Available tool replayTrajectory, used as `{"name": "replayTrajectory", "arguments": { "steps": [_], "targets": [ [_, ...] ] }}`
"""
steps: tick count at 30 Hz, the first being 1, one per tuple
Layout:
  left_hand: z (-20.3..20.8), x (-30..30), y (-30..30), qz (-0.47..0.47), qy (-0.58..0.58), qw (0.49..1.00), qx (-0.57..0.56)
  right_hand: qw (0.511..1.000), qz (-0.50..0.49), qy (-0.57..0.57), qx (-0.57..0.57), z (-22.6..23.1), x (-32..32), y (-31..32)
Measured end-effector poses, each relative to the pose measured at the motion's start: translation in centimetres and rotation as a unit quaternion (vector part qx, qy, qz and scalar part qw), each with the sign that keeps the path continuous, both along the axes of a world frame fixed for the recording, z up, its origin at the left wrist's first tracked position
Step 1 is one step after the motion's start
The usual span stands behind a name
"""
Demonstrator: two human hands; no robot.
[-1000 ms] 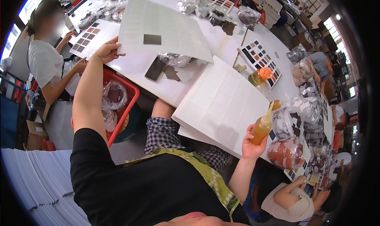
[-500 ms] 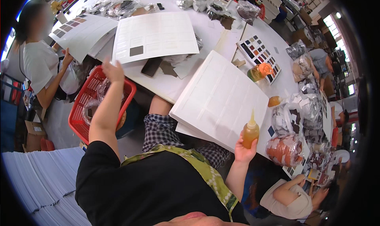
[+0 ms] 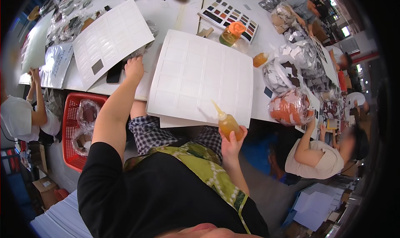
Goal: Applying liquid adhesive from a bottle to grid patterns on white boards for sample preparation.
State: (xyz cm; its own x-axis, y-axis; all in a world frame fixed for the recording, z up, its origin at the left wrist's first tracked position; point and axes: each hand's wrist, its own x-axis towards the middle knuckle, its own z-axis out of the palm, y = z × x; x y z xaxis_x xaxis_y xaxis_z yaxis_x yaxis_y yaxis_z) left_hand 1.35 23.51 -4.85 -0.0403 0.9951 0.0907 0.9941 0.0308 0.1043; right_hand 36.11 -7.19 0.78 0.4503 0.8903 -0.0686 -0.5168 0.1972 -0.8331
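Observation:
My right hand (image 3: pixel 232 143) grips a squeeze bottle (image 3: pixel 230 127) of amber liquid; its pale nozzle tilts up and left over a thick stack of white sheets (image 3: pixel 196 75) marked with rows of embossed rectangles. At the left, my left hand (image 3: pixel 134 69) reaches to the edge of another white gridded sheet (image 3: pixel 118 38). Its fingertips are hard to make out there, beside a clear-wrapped bundle (image 3: pixel 143 48) partly under the sheet. One dark square swatch (image 3: pixel 97 66) sits in that sheet's grid. Partly covered by the sheet, a dark phone (image 3: pixel 113 75) lies near the left hand.
A red plastic basket (image 3: pixel 68 131) with clear-wrapped rolls stands left of my legs. Beyond the stack are an orange-capped bottle (image 3: pixel 232 34), a small amber bottle (image 3: pixel 260 59) and a swatch card (image 3: pixel 229 17). Wrapped swatch bundles (image 3: pixel 291 108) line the right side; co-workers sit at both sides.
My left hand has moved from above the red basket to the gridded sheet's edge. The squeeze bottle has tipped from upright toward the left. The whole view has turned and shifted.

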Motion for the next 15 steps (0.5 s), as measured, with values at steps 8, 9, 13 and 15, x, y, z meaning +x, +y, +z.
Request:
{"name": "replayTrajectory", "arguments": {
  "steps": [8, 9, 13, 15],
  "targets": [
    [0.7, -0.5, -1.6, -0.023, -0.072, 0.994, 0.077, 0.999, -0.023, -0.005, 0.023, -3.1, 1.5, 0.0],
    [0.9, -0.4, -2.2, -0.031, -0.107, 0.989, 0.099, 0.997, -0.066, -0.035, 0.025, -3.4, 2.0, -0.2],
    [-0.2, -1.3, -3.9, -0.023, -0.210, 0.914, 0.346, 0.974, -0.223, -0.028, 0.003, -2.0, 4.2, 0.1],
    [-2.8, -1.3, -5.7, 0.077, -0.441, 0.847, 0.287, 0.969, -0.248, 0.000, 0.008, -2.3, 4.7, 0.2]
  ]
}}
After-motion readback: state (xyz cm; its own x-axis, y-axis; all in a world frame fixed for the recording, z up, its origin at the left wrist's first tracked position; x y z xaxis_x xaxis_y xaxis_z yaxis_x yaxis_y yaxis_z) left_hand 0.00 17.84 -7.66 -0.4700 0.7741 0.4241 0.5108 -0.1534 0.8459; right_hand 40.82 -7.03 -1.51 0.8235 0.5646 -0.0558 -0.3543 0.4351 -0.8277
